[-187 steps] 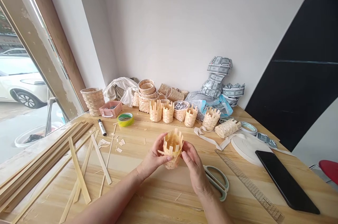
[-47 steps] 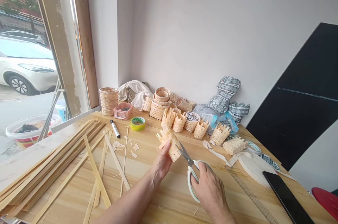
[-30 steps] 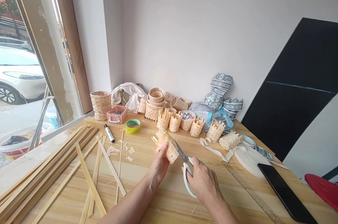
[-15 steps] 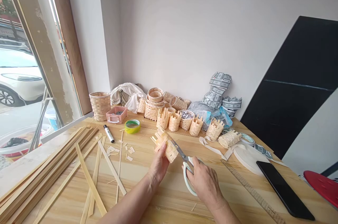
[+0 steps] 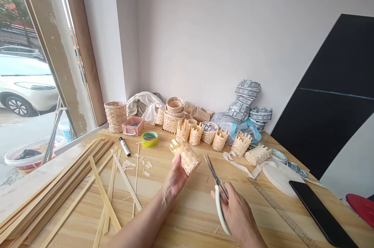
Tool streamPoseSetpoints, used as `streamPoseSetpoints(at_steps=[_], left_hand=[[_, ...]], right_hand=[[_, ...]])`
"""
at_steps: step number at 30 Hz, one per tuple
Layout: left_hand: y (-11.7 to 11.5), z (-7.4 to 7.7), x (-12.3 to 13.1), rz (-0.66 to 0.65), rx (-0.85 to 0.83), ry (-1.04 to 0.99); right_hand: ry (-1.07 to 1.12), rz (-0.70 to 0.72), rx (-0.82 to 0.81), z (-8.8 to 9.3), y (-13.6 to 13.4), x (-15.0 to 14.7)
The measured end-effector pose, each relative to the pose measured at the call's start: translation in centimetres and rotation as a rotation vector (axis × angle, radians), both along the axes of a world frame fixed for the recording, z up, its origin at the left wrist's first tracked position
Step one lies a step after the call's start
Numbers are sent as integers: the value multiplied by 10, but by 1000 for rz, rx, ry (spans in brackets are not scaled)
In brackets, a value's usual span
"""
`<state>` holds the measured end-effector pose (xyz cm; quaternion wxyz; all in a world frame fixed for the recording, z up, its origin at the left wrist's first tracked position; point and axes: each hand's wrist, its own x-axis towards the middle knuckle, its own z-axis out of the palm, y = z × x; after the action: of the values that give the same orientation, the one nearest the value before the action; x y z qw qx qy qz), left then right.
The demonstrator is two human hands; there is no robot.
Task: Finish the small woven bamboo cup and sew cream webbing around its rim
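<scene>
My left hand (image 5: 175,179) is closed around a small woven bamboo basket (image 5: 186,156), held tilted above the wooden table (image 5: 187,217) with its uncut strip ends pointing up and to the left. My right hand (image 5: 240,217) grips white-handled scissors (image 5: 218,190) a little to the right of the basket. Their blades are closed, point up and left, and do not touch the basket.
Long bamboo strips (image 5: 58,185) lie across the left of the table. A marker (image 5: 124,146), a green tape roll (image 5: 150,139), and a row of small baskets (image 5: 204,133) sit behind. A ruler (image 5: 280,213), a white roll (image 5: 277,172) and a black phone (image 5: 321,213) lie right.
The scissors have drawn back to the right, away from the basket they were cutting at. My left hand has turned the basket so its woven side faces up.
</scene>
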<state>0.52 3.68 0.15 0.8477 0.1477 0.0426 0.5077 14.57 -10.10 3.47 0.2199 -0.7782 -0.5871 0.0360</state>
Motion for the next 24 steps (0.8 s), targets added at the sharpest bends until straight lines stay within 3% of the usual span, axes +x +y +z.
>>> streamPoseSetpoints(at_steps=[10,16,24], left_hand=[[-4,4,0,-61,36,55],[-7,7,0,-125,36,83],[-9,0,4,-62,-21,88]], right_hand=[[-102,-11,-85,1,-3,-22],[-175,-16,-10,0,-3,-30],[-218,26,114,8,-5,-37]])
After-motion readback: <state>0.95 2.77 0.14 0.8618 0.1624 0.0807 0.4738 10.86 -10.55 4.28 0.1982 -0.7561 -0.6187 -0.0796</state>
